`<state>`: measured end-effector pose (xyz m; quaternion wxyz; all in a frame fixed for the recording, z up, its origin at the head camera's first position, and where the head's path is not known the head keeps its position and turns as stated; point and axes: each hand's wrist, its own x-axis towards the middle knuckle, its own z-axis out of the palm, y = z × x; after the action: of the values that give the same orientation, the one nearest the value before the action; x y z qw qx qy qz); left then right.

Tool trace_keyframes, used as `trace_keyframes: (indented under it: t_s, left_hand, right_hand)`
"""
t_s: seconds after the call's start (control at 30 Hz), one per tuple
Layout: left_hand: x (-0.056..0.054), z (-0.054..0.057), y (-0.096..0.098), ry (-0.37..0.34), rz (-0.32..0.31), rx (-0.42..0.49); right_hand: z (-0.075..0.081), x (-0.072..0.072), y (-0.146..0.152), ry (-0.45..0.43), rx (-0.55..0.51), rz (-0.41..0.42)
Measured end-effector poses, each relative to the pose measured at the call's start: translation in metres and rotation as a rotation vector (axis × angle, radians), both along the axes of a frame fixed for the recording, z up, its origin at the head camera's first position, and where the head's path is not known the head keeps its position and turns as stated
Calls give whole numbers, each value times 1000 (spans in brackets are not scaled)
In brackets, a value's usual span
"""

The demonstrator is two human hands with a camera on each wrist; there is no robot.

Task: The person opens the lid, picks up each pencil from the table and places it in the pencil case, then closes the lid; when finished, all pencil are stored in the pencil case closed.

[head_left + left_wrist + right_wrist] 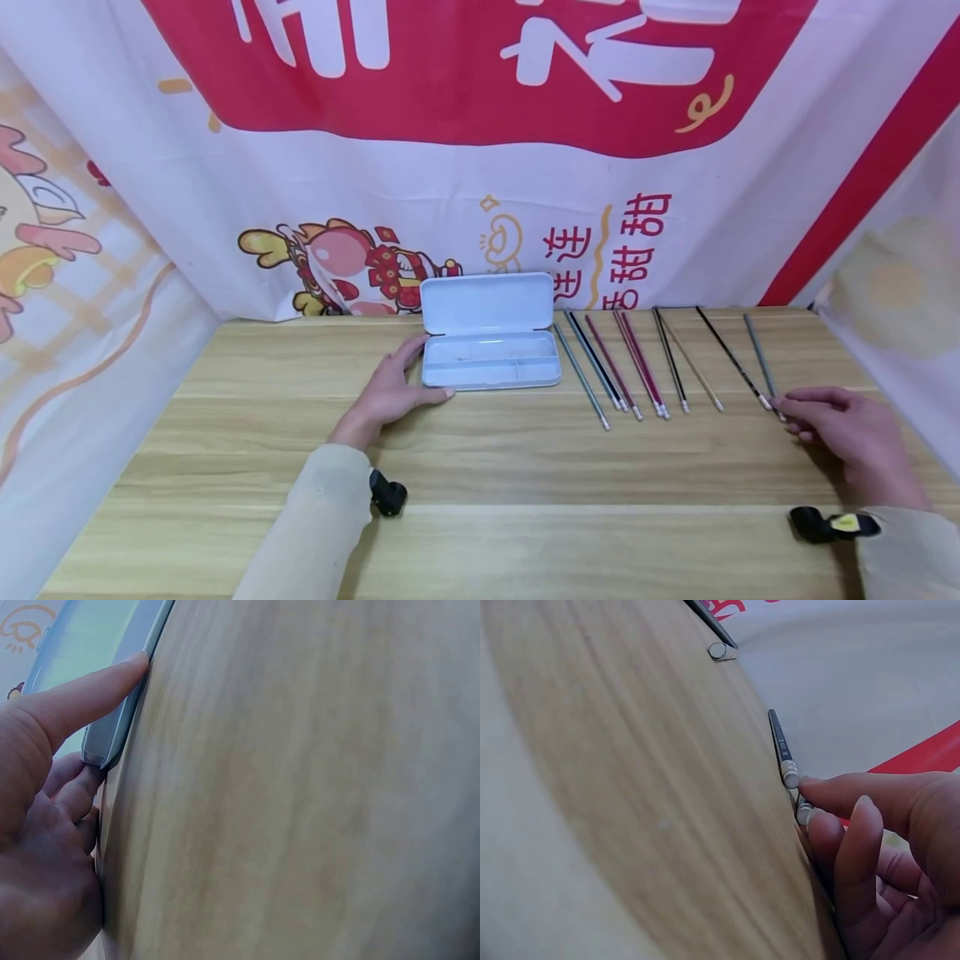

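Observation:
A pale blue pencil case stands on the table with its lid up, its tray showing divided compartments. My left hand holds the case's left end, the thumb along the front edge and the other fingers at the side and behind. In the left wrist view the thumb lies against the case's edge. At the far right, my right hand pinches the eraser end of a grey pencil between thumb and fingers. Beside it lies a black pencil, its white eraser close to the thumb tip.
Between case and right hand, several pencils lie spread out with erasers toward me: a teal pencil, dark red pencils and a plain wood pencil among them. A printed cloth hangs behind the wooden table.

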<state>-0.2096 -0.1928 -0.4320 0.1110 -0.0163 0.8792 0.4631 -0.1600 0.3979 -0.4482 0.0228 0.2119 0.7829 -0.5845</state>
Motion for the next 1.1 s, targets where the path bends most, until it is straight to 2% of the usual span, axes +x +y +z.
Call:
trace_keyframes:
  t_s: [0.13,0.27,0.47,0.7,0.9,1.1]
  left_hand:
    - [1,0,0,3,-2,1]
    - [0,1,-1,5,-2,6]
    - [0,0,0,2,-4,8]
    - [1,-1,-1,11,-8,-1]
    - [1,-1,-1,11,-7,-2]
    - [0,-1,-1,15,-10,0]
  right_hand:
    - [1,-1,-1,-26,199,30]
    - [3,-2,-3,-54,337,45]
    - [5,-2,-7,-65,419,39]
    - [9,-4,-12,-96,455,10]
    - [6,-5,-12,-74,401,-6]
    - [3,-7,-7,-98,334,-36]
